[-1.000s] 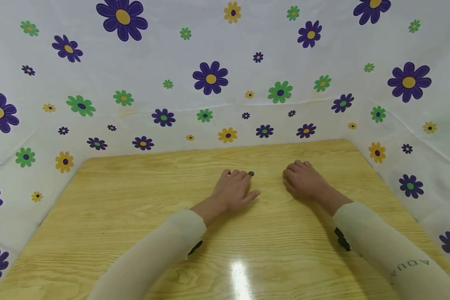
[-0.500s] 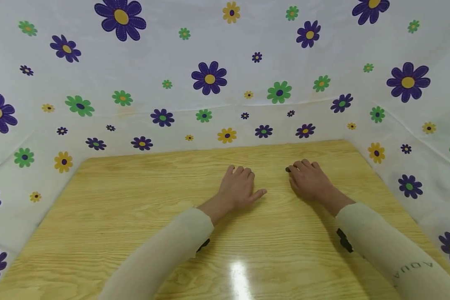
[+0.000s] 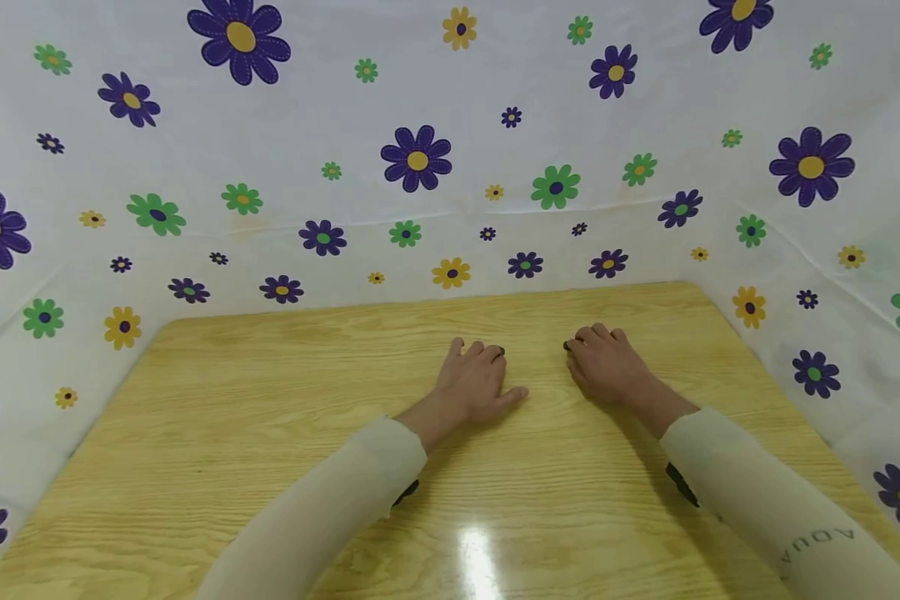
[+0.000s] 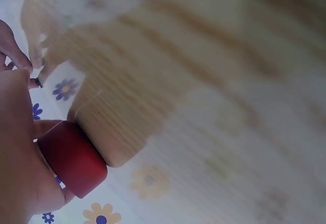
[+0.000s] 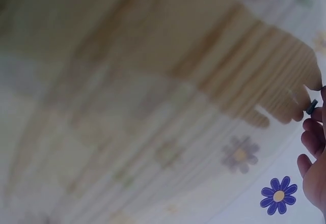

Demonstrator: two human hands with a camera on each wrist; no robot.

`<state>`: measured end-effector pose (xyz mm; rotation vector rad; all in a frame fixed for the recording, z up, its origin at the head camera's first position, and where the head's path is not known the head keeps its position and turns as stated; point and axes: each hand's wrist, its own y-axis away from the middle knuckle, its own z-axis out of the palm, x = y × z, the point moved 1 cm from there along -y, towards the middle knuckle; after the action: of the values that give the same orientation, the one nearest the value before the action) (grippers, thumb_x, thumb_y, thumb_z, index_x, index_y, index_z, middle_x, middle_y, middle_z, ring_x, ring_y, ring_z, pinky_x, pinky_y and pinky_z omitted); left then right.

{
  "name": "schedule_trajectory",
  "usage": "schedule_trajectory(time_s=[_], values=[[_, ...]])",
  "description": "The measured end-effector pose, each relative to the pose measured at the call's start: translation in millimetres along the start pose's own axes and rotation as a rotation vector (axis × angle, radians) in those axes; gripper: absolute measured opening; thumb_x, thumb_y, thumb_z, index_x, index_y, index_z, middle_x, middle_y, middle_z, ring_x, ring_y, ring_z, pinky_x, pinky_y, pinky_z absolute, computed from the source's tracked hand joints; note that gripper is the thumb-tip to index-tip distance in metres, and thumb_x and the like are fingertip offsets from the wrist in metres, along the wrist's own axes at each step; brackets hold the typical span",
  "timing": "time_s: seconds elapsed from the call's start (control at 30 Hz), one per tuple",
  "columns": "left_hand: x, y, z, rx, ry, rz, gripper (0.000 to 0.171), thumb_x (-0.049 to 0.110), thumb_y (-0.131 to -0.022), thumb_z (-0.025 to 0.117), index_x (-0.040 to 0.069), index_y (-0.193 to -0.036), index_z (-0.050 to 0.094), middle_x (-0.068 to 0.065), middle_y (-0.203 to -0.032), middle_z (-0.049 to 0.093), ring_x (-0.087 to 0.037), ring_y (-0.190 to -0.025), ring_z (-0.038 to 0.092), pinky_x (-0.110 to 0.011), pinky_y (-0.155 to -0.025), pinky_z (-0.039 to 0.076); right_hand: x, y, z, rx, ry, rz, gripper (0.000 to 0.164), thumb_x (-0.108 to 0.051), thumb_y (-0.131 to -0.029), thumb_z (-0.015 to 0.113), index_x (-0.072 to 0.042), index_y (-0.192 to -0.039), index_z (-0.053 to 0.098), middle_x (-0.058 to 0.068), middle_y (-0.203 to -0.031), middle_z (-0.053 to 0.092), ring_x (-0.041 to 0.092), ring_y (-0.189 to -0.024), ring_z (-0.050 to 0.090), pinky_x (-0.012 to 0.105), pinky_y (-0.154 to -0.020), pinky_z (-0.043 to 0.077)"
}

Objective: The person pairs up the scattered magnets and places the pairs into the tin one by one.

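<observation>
In the head view my left hand [image 3: 471, 387] reaches over the wooden table, with its thumb out to the side. The left wrist view shows its fingers around a smooth red cylinder [image 4: 74, 158], which the hand hides from above. At the index fingertip of that hand sits a small dark disc [image 3: 501, 351]. Across a short gap, my right hand [image 3: 607, 367] has its fingers bent down toward the table. It pinches another small dark disc [image 5: 311, 106] at the fingertips, the edge of which peeks out on the side facing the left hand.
The glossy wooden table [image 3: 270, 400] reflects the hands and a bright light spot. A white flowered cloth [image 3: 465, 100] hangs behind the table and along both sides. Dark wrist devices show under the pale sleeves [image 3: 322, 492].
The disc by my left fingers at first was gone half a second ago, when one showed at my right fingertips. Now a dark disc shows at each hand; both hands shifted slightly.
</observation>
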<state>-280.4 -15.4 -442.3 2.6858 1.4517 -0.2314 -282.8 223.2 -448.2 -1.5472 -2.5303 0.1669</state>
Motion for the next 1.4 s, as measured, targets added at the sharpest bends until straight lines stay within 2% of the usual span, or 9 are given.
schedule_trajectory(time_s=[0.13, 0.4, 0.6, 0.67, 0.87, 1.0, 1.13, 1.23, 1.4], values=[[0.3, -0.3, -2.0, 0.056, 0.016, 0.01, 0.062, 0.064, -0.101, 0.03, 0.014, -0.115, 0.065, -0.001, -0.124, 0.06, -0.022, -0.114, 0.053, -0.046, -0.099, 0.032, -2.1, -0.3, -2.3, 0.035, -0.01, 0.007, 0.029, -0.026, -0.103, 0.053, -0.003, -0.116, 0.065, 0.014, -0.117, 0.063, 0.032, -0.111, 0.055, 0.05, -0.09, 0.042], [1.0, -1.0, -1.6, 0.043, -0.006, -0.042, 0.057, 0.054, -0.105, 0.029, 0.014, -0.122, 0.067, 0.001, -0.124, 0.06, -0.022, -0.116, 0.053, -0.047, -0.102, 0.031, -1.3, -0.6, -5.3, 0.043, -0.046, -0.008, 0.023, -0.025, -0.102, 0.058, -0.006, -0.111, 0.067, 0.012, -0.113, 0.063, 0.03, -0.106, 0.055, 0.049, -0.089, 0.042], [-0.4, -2.5, -0.6, 0.13, 0.016, -0.017, 0.035, 0.036, -0.106, 0.041, 0.017, -0.107, 0.07, 0.001, -0.109, 0.066, -0.021, -0.103, 0.056, -0.046, -0.102, 0.033, 0.8, -0.5, -7.1, 0.035, -0.075, -0.005, 0.018, -0.024, -0.101, 0.059, -0.008, -0.107, 0.065, 0.01, -0.111, 0.063, 0.029, -0.103, 0.054, 0.049, -0.087, 0.041], [-0.4, -2.4, -1.0, 0.146, 0.017, -0.011, 0.031, 0.032, -0.105, 0.043, 0.016, -0.108, 0.069, 0.002, -0.107, 0.066, -0.02, -0.1, 0.056, -0.045, -0.099, 0.034, 1.1, 0.2, -7.6, 0.023, -0.079, 0.004, 0.019, -0.024, -0.101, 0.058, -0.007, -0.107, 0.064, 0.011, -0.11, 0.062, 0.03, -0.103, 0.054, 0.049, -0.087, 0.041], [-0.6, -1.4, -4.5, 0.138, 0.008, -0.022, 0.03, 0.029, -0.106, 0.042, 0.015, -0.119, 0.066, 0.001, -0.112, 0.067, -0.02, -0.104, 0.058, -0.044, -0.1, 0.034, 1.7, 1.4, -6.7, 0.004, -0.095, 0.021, 0.018, -0.023, -0.102, 0.055, -0.007, -0.102, 0.062, 0.011, -0.106, 0.06, 0.03, -0.099, 0.051, 0.047, -0.083, 0.039], [-1.9, -1.3, -6.0, 0.135, 0.002, -0.056, 0.03, 0.032, -0.106, 0.044, 0.017, -0.113, 0.069, 0.001, -0.111, 0.065, -0.02, -0.106, 0.057, -0.045, -0.102, 0.034, 1.4, 0.1, -6.3, 0.017, -0.112, 0.017, 0.016, -0.021, -0.102, 0.055, -0.007, -0.101, 0.062, 0.011, -0.104, 0.06, 0.03, -0.097, 0.051, 0.047, -0.082, 0.039], [-2.3, -2.0, -6.0, 0.103, -0.001, -0.079, 0.031, 0.034, -0.105, 0.046, 0.018, -0.107, 0.073, 0.002, -0.106, 0.065, -0.02, -0.103, 0.056, -0.045, -0.101, 0.033, -1.4, -1.2, -6.8, 0.008, -0.17, 0.026, 0.016, -0.02, -0.102, 0.053, -0.008, -0.102, 0.062, 0.01, -0.104, 0.059, 0.03, -0.097, 0.051, 0.048, -0.083, 0.038], [-1.1, -2.8, -6.4, 0.105, 0.006, -0.072, 0.03, 0.034, -0.104, 0.049, 0.018, -0.105, 0.074, 0.002, -0.103, 0.065, -0.02, -0.099, 0.056, -0.044, -0.099, 0.034, -4.5, -1.9, -7.0, 0.011, -0.138, 0.017, 0.015, -0.02, -0.102, 0.053, -0.008, -0.102, 0.061, 0.009, -0.102, 0.058, 0.029, -0.096, 0.05, 0.048, -0.083, 0.037], [-0.3, -1.1, -2.9, 0.113, 0.009, -0.074, 0.028, 0.033, -0.103, 0.051, 0.018, -0.102, 0.073, 0.001, -0.101, 0.066, -0.02, -0.097, 0.056, -0.043, -0.094, 0.035, -11.5, -4.2, -3.4, 0.016, -0.018, -0.084, 0.013, -0.019, -0.103, 0.053, -0.009, -0.102, 0.06, 0.008, -0.101, 0.057, 0.027, -0.093, 0.049, 0.044, -0.081, 0.037]])
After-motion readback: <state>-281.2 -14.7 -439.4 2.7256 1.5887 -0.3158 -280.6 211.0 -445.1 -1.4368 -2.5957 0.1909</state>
